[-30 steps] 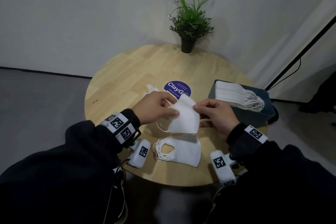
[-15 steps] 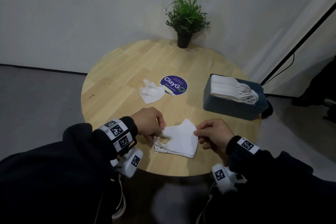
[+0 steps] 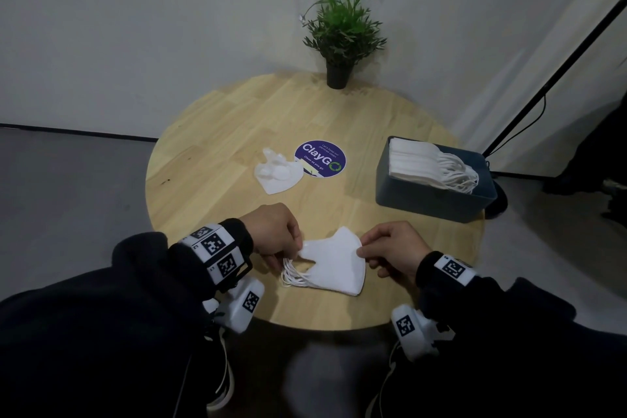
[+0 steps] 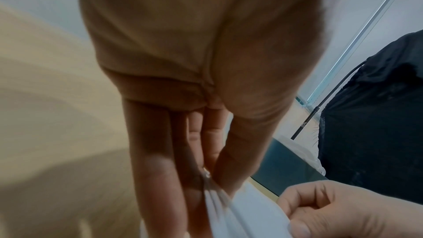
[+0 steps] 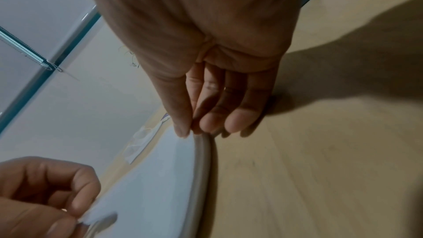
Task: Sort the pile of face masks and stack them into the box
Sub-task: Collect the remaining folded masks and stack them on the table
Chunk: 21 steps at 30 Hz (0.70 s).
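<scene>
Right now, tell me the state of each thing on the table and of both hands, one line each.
Small mask stack: flat on the table, near edge, held at both ends.
Left hand: pinches the stack's ear-loop end.
Right hand: pinches the stack's opposite edge.
Loose mask: crumpled, lying beside the purple sticker.
Box: open, holding a row of masks.
Potted plant: upright at the far edge.

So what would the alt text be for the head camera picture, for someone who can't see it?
Two hands, left hand and right hand, pinch opposite edges of a small stack of white masks on a round wooden table. Farther back lie a crumpled mask, a grey box of masks, and a potted plant.
</scene>
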Tool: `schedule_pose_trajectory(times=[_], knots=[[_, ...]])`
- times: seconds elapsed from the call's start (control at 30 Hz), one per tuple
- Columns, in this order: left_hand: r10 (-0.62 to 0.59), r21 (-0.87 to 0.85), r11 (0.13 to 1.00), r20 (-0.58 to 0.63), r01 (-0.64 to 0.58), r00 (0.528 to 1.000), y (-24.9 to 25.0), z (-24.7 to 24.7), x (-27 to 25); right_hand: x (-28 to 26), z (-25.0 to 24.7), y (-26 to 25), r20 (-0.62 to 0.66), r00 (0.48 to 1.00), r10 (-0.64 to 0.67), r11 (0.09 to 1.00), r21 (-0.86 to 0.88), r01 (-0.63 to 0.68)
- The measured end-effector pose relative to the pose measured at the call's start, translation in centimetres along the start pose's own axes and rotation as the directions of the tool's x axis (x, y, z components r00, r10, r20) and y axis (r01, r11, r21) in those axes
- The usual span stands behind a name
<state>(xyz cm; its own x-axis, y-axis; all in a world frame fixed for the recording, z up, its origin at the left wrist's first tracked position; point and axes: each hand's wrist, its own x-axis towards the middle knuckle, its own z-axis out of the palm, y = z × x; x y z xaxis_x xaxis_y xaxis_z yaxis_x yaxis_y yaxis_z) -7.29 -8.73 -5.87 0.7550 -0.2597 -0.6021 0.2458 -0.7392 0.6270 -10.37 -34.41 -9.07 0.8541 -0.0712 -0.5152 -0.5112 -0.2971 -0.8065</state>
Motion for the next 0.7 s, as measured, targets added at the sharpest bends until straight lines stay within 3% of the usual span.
schedule_pose_trajectory(times=[0.53,0.7], knots=[[-0.009,0.054,0.998,-0.001,0.009,1.0,0.34,0.28,-0.43,-0.11,0.44,-0.11,-0.057,0.998,0.011,0.991,-0.13,-0.018],[-0.004,0.151,0.989,-0.011,0.005,1.0,0.19,-0.14,-0.4,0.15,0.36,0.02,-0.047,0.999,0.025,0.99,-0.139,-0.031]])
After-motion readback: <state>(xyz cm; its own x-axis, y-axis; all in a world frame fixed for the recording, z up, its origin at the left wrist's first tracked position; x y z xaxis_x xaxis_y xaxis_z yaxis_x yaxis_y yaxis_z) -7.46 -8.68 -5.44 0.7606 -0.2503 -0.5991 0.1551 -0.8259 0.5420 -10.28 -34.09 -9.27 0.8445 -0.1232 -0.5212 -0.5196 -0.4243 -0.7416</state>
